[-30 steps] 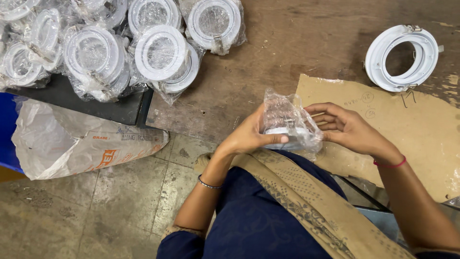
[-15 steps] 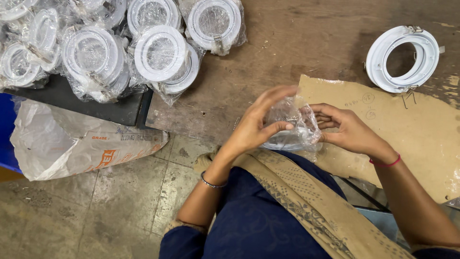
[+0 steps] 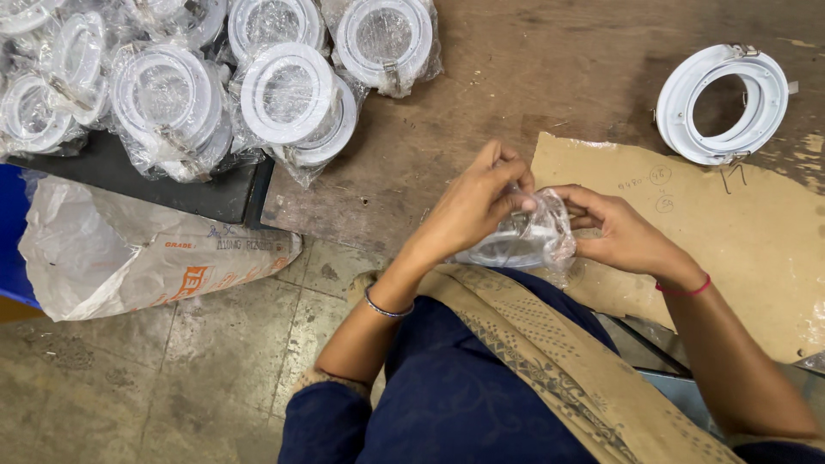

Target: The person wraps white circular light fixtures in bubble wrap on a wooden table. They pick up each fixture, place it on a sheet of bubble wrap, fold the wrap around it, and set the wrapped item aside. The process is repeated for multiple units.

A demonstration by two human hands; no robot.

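The left hand [image 3: 471, 206] has been brought further over the clear bag [image 3: 524, 241], pinching its top; the right hand [image 3: 620, 232] grips its side; a white ring sits inside; bagged rings [image 3: 284, 94] lie piled; one bare ring [image 3: 722, 103] is left unbagged.

White ring [image 3: 722, 103] on a brown tabletop [image 3: 533, 77]; clear bag [image 3: 524, 241] over a white piece — navy dress [image 3: 464, 387], tan patterned scarf [image 3: 550, 361], red wrist thread [image 3: 685, 289], tan cardboard [image 3: 756, 249].
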